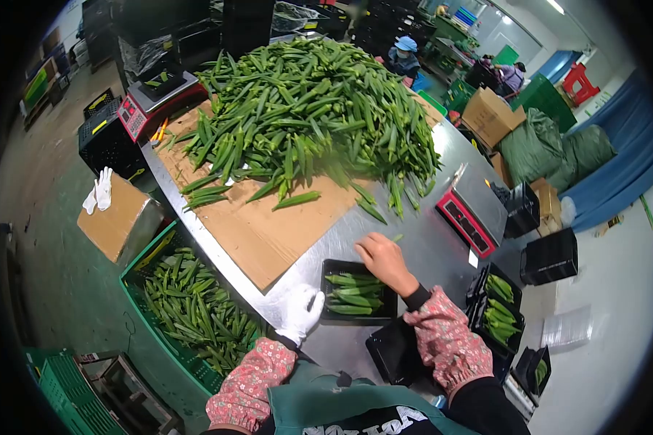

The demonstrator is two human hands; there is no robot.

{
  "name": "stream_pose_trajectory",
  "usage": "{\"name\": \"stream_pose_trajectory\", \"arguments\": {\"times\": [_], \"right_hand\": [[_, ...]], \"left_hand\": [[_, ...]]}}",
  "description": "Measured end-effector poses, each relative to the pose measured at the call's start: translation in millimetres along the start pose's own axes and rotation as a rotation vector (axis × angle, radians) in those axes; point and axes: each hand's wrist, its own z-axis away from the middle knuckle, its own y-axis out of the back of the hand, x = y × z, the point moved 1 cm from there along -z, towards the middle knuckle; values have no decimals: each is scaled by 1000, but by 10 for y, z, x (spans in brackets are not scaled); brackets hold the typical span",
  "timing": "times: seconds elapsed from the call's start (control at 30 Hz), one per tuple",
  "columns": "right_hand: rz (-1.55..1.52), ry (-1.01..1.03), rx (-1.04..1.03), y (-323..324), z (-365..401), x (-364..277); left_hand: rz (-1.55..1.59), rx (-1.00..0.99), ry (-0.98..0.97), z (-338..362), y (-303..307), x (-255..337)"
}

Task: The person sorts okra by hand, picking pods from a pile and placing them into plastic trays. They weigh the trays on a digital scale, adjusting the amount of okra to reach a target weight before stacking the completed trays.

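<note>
A black tray (328, 312) holding several green okra pods (355, 299) sits on the metal table in front of me. Bare and curled, my right hand (386, 261) is over the tray's far right corner. A green okra tip (397, 237) sticks out behind its knuckles; the rest of that pod is hidden under the hand. My left hand (300, 312), in a white glove, is beside the tray's left edge, its fingers loosely bent and apart with nothing seen in them. A large okra heap (319, 109) lies beyond on cardboard (276, 235).
Left, a green crate (159, 330) of okra stands below the table edge. Red scales (468, 225) sit to the right, with another (133, 116) at far left. Filled trays (497, 312) and a black tray (395, 351) are at my right. Co-workers (405, 58) sit in the background.
</note>
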Motion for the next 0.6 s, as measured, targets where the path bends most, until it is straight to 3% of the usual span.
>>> {"name": "stream_pose_trajectory", "arguments": {"times": [0.1,0.2,0.33,0.43,0.5,0.6], "right_hand": [[-48,170,98,-426,-708,-37],[146,290,127,-997,-1296,14],[313,380,-35,-1424,-1551,114],[198,387,-60,-1397,-1534,142],[24,233,9,-1371,-1562,198],[-261,-202,201,-1196,-1769,152]], "left_hand": [[2,25,-14,-1,1,-20],[-25,33,-45,-29,31,-18],[14,44,-25,-70,93,61],[2,53,-35,-84,81,36],[-12,31,-24,-80,82,39],[-31,16,-10,-102,84,61]]}}
